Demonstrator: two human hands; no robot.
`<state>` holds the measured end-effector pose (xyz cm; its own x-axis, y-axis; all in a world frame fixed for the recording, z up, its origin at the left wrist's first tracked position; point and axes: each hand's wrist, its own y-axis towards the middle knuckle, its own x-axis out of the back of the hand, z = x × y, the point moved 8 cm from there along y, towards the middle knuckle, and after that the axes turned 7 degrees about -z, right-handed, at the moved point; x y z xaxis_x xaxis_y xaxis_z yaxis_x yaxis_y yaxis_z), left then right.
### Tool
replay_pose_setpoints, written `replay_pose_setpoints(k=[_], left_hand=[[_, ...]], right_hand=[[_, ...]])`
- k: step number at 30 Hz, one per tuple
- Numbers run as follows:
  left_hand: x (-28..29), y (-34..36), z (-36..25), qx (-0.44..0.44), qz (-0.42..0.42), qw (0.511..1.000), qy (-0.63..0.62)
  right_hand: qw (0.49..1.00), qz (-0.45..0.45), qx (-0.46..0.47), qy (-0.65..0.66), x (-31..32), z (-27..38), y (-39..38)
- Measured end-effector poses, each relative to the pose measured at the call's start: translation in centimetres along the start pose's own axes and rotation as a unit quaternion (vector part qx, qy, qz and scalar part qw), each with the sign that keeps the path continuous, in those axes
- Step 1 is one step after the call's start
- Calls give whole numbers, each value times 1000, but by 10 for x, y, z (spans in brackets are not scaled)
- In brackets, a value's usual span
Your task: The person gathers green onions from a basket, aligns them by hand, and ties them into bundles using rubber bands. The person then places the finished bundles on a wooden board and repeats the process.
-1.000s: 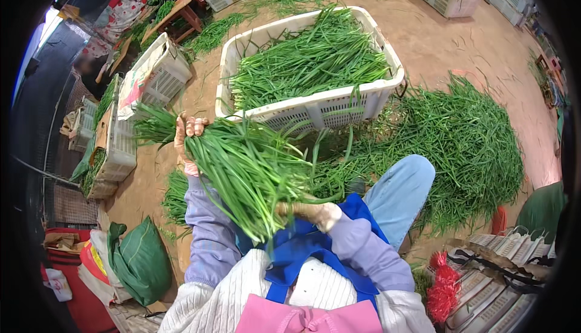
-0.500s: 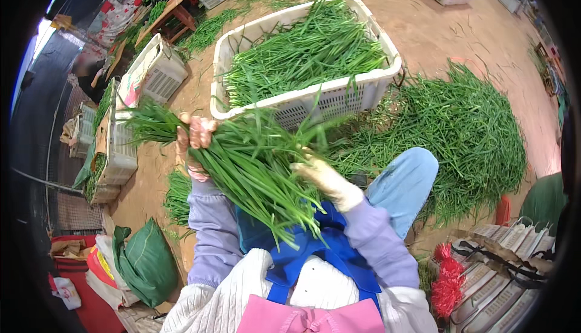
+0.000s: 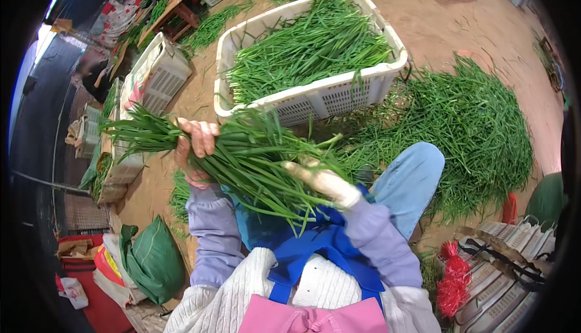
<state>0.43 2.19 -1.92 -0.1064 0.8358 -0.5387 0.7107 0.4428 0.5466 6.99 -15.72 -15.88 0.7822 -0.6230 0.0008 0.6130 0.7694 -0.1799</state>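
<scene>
A loose bunch of long green garlic chives (image 3: 257, 166) lies across my lap, raised in both hands. My left hand (image 3: 196, 142) is closed round it toward its left end, and leaf tips fan out beyond the fist. My right hand (image 3: 324, 181), in a pale glove, is at the other end; its thumb rests on the stalks while its other fingers are partly hidden among them and a little blurred. Just ahead stands a white plastic crate (image 3: 296, 98) filled with laid chives (image 3: 311, 54). To the right, a big heap of loose chives (image 3: 463, 136) spreads over the floor.
More white crates (image 3: 160, 75) stand at the left, near a low wooden bench (image 3: 172, 15). A green sack (image 3: 154, 260) sits at the lower left. Stacked slatted crates (image 3: 499, 284) and a red bundle of plastic string (image 3: 454, 281) lie at the lower right. Another person is far left.
The bunch has turned flatter, with its lower right end raised. My right hand has slid left and slightly down along the stalks; my left hand keeps its grip.
</scene>
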Motion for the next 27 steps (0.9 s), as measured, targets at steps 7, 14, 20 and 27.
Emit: replay_pose_setpoints(k=[7,14,20,27], left_hand=[[-4,8,-40,-29,21,999,-14],[-15,13,-34,-25,71,997,-1],[-22,3,-18,15,36,999,4],[-27,-2,-14,-2,29,999,-18]], right_hand=[[976,-129,-28,175,-3,-110,33],[826,24,-84,557,-32,-51,23],[911,-8,199,361,-39,-10,26],[781,-245,-86,568,46,-173,33]])
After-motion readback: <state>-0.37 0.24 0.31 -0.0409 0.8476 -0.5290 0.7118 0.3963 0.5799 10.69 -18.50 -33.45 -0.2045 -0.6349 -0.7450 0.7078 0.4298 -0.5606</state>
